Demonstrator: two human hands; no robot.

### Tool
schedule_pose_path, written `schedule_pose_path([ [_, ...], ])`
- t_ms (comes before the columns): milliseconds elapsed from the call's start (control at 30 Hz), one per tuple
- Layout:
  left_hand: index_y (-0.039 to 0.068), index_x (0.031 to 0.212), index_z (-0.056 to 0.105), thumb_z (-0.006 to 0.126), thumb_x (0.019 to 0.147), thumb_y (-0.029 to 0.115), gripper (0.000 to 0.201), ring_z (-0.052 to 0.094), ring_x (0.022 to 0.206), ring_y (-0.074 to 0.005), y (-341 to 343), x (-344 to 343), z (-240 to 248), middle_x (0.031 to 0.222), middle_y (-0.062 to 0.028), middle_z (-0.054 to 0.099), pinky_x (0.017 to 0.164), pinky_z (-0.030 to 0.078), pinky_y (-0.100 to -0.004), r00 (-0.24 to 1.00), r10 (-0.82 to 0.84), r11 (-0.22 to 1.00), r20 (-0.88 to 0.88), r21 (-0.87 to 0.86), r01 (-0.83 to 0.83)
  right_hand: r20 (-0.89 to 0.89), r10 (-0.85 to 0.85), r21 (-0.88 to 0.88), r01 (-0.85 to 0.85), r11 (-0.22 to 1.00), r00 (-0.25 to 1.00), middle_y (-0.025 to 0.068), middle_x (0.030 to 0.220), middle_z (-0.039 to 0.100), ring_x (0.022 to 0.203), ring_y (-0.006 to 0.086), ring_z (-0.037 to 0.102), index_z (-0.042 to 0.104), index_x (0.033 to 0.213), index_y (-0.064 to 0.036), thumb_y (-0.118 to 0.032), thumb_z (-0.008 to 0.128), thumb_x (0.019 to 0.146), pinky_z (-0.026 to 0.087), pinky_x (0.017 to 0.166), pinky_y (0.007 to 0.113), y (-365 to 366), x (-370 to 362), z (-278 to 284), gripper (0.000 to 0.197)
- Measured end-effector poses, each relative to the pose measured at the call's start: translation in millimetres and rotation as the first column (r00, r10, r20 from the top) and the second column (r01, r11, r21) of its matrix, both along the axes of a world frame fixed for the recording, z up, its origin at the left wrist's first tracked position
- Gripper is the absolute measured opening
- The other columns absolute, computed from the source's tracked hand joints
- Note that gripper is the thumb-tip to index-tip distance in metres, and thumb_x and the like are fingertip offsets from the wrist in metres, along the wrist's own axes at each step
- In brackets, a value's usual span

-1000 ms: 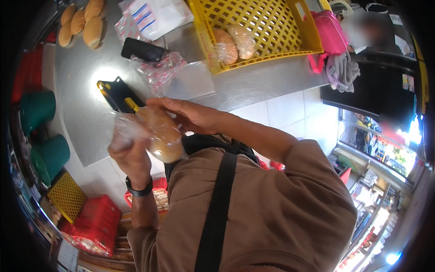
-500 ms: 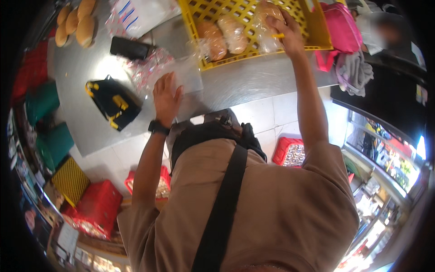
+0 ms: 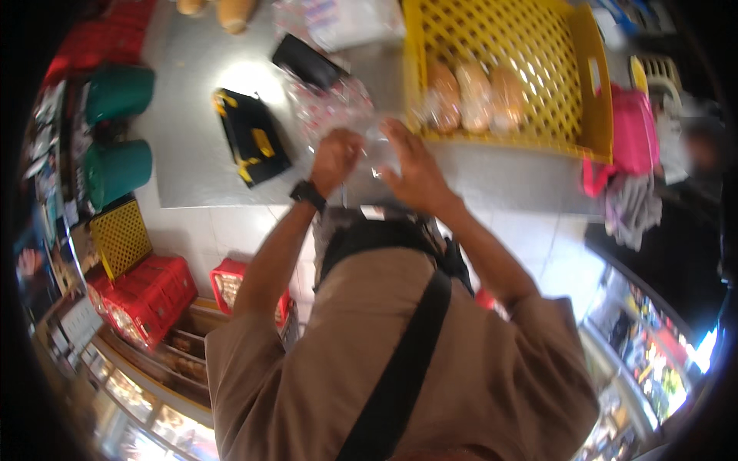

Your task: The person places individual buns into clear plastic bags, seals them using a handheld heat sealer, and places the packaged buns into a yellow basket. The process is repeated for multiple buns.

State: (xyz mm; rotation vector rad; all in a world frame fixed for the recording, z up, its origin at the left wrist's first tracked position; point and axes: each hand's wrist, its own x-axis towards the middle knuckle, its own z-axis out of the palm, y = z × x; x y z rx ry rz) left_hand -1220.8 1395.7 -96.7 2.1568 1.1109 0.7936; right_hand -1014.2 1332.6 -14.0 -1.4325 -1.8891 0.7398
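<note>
The left hand (image 3: 336, 160) curls its fingers beside some clear plastic (image 3: 372, 156); blur hides whether it has a pinch on it. The right hand (image 3: 419, 175) faces it, thumb well apart from the fingers, with nothing plainly in its hold. Half a second ago that right hand was on a loaf in the crate; now it is back near the left, which lay flatter then.

Beyond the hands, the yellow crate (image 3: 511, 148) holds three wrapped loaves (image 3: 475, 96) side by side at its near edge, so the third appears to be done with and the hands turned to the plastic. Patterned plastic (image 3: 330, 104) and a black phone (image 3: 309, 63) lie just past the left hand, a black-and-yellow case (image 3: 252, 142) left of it. Bare loaves (image 3: 234, 14) show at the upper edge.
</note>
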Motion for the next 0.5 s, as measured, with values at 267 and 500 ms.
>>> schedule_pose_path([
  [267,0.007,0.075,0.06,0.084,0.069,0.007,0.025,0.064,0.085,-0.0259,3.7,-25.0,157.9,0.084,-0.0073,0.065,0.079,0.049,-0.0363,0.999,-0.026,1.0,0.021,0.015,0.026,-0.325,0.092,-0.36,-0.213,0.908,0.941,0.0045,0.078,0.065,0.075,0.0145,0.061,0.065,0.09,-0.0042,-0.01,0.079,0.079,0.051,0.075,0.03,43.5,-12.1,51.8,0.019],
  [500,0.003,0.095,0.071,0.074,0.086,-0.002,0.011,0.065,0.086,-0.0132,38.2,-80.5,205.4,0.09,-0.0047,0.069,0.079,0.053,-0.0295,0.787,0.132,0.889,0.602,-0.424,0.175,-0.532,0.111,-0.265,-0.29,0.919,0.839,0.0009,0.086,0.066,0.08,0.0073,0.059,0.067,0.086,-0.0014,-0.007,0.076,0.085,0.051,0.075,0.025,107.6,-34.2,122.5,0.011],
])
